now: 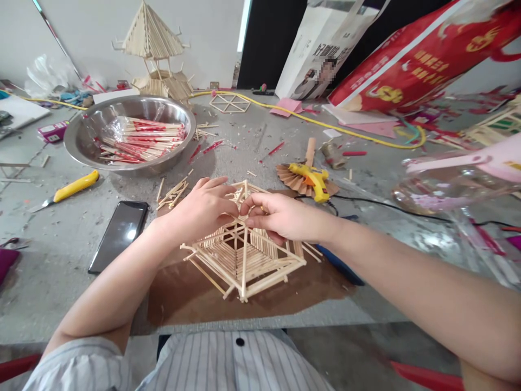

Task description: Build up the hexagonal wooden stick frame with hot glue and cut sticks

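A hexagonal roof frame of thin wooden sticks [244, 255] lies on a brown sheet [195, 296] at the table's near edge. My left hand [201, 209] rests curled over the frame's far left side, fingers closed against the sticks. My right hand [280, 217] meets it from the right, thumb and fingers pinched together at the frame's top; what they pinch is too small to make out. Loose sticks [173, 194] lie just left of my left hand.
A steel bowl [87, 136] holds several red-wrapped stick bundles. A yellow glue gun [311, 179] lies beyond my right hand, a black phone [120, 233] and a yellow-handled knife [73, 187] to the left. A finished stick pagoda [152, 51] stands at the back; a clear bottle [448, 184] lies right.
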`<control>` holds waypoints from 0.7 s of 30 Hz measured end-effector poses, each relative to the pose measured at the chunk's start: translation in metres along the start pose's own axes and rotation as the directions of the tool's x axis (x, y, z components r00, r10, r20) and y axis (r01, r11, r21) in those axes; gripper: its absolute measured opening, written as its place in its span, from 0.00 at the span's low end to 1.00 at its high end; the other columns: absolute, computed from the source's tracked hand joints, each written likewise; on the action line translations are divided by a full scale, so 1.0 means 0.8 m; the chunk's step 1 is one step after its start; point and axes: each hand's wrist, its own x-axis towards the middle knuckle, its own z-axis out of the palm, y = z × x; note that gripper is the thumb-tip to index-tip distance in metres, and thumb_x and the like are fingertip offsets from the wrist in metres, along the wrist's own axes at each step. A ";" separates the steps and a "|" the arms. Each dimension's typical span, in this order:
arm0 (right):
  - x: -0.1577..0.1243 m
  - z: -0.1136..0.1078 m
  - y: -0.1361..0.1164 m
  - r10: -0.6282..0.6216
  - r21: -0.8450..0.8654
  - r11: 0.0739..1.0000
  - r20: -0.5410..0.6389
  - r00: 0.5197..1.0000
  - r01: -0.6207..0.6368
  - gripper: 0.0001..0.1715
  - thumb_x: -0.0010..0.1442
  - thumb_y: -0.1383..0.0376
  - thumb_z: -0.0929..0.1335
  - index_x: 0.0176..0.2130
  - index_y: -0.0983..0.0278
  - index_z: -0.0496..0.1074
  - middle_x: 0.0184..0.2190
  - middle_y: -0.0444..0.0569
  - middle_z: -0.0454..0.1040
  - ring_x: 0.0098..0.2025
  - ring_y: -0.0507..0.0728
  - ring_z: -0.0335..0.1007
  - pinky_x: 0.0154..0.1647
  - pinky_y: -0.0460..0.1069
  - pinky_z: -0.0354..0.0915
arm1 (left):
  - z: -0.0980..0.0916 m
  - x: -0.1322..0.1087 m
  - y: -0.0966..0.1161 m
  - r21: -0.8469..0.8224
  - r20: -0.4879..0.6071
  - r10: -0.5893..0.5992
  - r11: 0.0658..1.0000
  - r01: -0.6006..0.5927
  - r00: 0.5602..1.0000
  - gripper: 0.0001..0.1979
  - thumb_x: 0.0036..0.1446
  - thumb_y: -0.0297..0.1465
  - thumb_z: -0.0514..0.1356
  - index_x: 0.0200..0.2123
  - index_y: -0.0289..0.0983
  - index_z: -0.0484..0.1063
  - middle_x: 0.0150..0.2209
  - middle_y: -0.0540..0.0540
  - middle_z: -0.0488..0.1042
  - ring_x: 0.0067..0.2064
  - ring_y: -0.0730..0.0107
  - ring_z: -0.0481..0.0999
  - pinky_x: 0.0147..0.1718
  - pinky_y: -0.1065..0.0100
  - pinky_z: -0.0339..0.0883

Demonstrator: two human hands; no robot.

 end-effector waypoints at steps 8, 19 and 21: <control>0.004 0.002 0.005 0.008 0.048 0.999 -0.056 0.998 -0.005 0.05 0.54 0.70 0.64 0.33 0.64 0.60 0.19 0.37 0.66 0.10 0.41 0.48 0.09 0.40 0.48 | 0.004 0.001 -0.003 -0.040 -0.017 -0.004 0.999 0.003 1.000 0.07 0.53 0.31 0.57 0.32 0.40 0.76 0.52 0.44 0.67 0.58 0.54 0.58 0.52 0.50 0.52; 0.001 0.004 -0.002 0.138 0.280 0.951 -0.013 0.990 -0.129 0.10 0.53 0.75 0.64 0.34 0.62 0.60 0.19 0.35 0.64 0.09 0.42 0.54 0.07 0.39 0.46 | 0.004 0.001 -0.004 -0.009 -0.026 0.000 1.000 -0.001 1.000 0.08 0.53 0.31 0.56 0.33 0.39 0.75 0.51 0.44 0.68 0.57 0.55 0.60 0.52 0.52 0.54; 0.001 0.005 -0.003 0.141 0.305 0.944 -0.021 0.990 -0.128 0.11 0.53 0.76 0.64 0.33 0.62 0.59 0.18 0.35 0.63 0.09 0.42 0.52 0.07 0.39 0.46 | 0.004 0.001 -0.004 -0.006 -0.031 0.009 1.000 -0.009 0.999 0.08 0.53 0.30 0.56 0.32 0.39 0.75 0.50 0.44 0.69 0.56 0.55 0.60 0.51 0.52 0.55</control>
